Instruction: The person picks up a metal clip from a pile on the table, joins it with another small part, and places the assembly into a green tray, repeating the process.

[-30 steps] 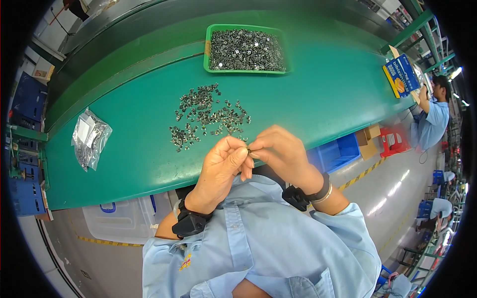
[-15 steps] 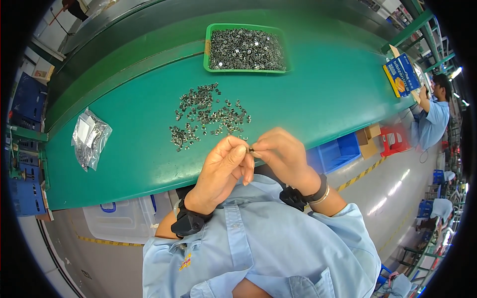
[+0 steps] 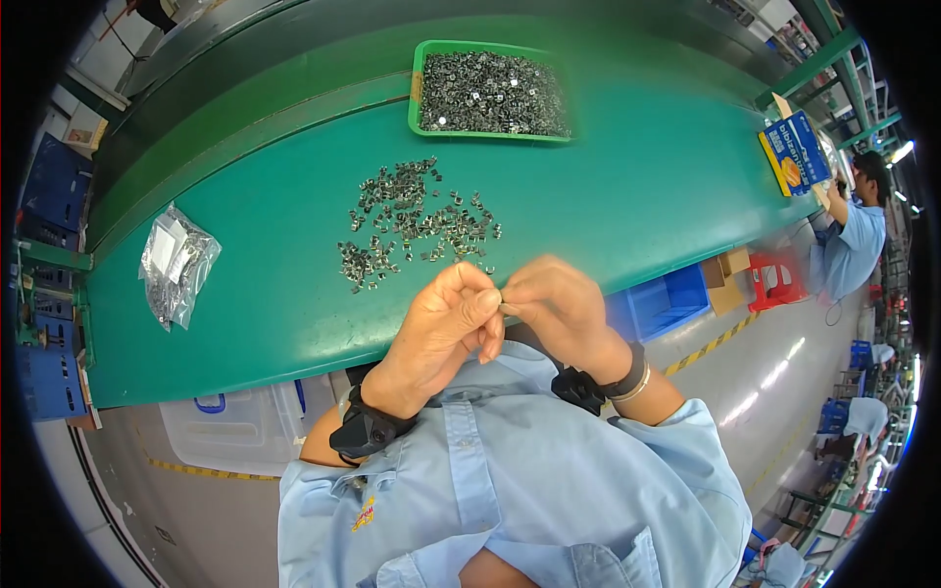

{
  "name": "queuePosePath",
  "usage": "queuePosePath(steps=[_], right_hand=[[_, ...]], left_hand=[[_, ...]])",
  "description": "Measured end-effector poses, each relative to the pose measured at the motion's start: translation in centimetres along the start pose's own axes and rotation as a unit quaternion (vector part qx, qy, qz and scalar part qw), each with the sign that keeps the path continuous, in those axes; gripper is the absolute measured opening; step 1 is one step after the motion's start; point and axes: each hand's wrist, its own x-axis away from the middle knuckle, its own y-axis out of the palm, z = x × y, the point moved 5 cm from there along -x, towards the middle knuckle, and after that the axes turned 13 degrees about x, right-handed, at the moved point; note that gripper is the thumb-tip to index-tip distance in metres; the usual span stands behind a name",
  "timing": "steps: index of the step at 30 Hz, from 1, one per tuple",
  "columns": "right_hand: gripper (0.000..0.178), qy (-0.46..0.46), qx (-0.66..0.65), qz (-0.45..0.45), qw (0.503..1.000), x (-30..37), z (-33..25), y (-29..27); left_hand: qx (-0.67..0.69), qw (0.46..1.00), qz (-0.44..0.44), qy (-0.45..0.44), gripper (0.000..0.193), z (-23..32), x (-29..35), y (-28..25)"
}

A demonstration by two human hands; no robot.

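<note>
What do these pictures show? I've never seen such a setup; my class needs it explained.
No robot: a person works bare-handed. Every picture comes from a wide fisheye camera on the person's head, looking down, so straight edges bend. On the green table lie loose small shiny pieces, a green tray full of similar-looking ones and a clear plastic bag. The left hand and right hand meet near the table's edge, seemingly pinching a tiny piece, mostly hidden.
</note>
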Motion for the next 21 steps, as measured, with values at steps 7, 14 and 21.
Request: queuePosePath(steps=[7,14,21], right_hand=[[0.011,0.013,0.040,-0.018,0.999,-2.2,1.8,-0.5],[0.009,0.105,0.118,0.000,0.987,-12.3,7.4,-3.5],[0.013,0.054,0.211,-0.156,0.964,-11.2,8.9,-0.6]], left_hand=[[0.021,0.999,0.039,0.018,0.014,0.7,0.1,-0.4],[0.059,0.997,0.031,0.031,0.015,0.9,0.1,-1.4],[0.073,0.997,0.034,0.007,0.015,1.0,0.3,-2.0]])
